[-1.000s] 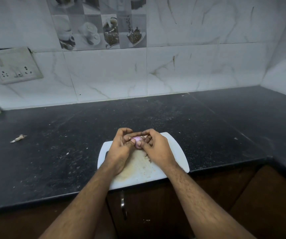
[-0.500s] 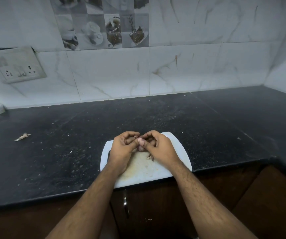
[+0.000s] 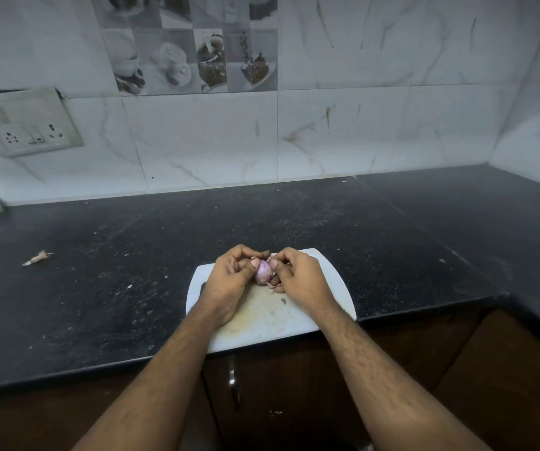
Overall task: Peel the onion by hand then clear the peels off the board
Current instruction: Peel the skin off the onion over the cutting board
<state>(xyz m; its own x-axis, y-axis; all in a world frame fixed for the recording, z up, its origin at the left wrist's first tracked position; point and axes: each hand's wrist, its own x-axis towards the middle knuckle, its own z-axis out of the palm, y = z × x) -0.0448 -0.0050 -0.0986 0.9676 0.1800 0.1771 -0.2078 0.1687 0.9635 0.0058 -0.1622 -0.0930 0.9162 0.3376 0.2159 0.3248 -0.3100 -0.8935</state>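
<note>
Setting: a person stands at a dark stone counter [image 3: 132,255] with a white cutting board [image 3: 333,288] at its near edge, part of the board overhanging the front.
Onion: a small purple onion [image 3: 263,271] is held above the far half of the board, between both hands, a glossy peeled patch facing the camera.
Left hand: the left hand [image 3: 229,281] curls around the onion's left side, thumb pressed on its top.
Right hand: the right hand [image 3: 301,278] pinches at the onion's right side, thumb and fingers closed tight; whether it holds a flap of skin cannot be told.
Peels: thin dry peel scraps [image 3: 271,289] lie just under the hands, with a darker fleck nearer the person.
Stray scrap: one papery bit [image 3: 38,258] lies on the counter, well to the left of the board.
Risk, slipping: the bared surface looks slick, so a hard tug could probably squirt the onion out of the grip and off the counter.
Risk, tearing: brittle skin likely breaks into small bits, leaving patches behind.
Risk, board: pressing down near the overhanging edge could tip the board and scatter peels onto the floor.
</note>
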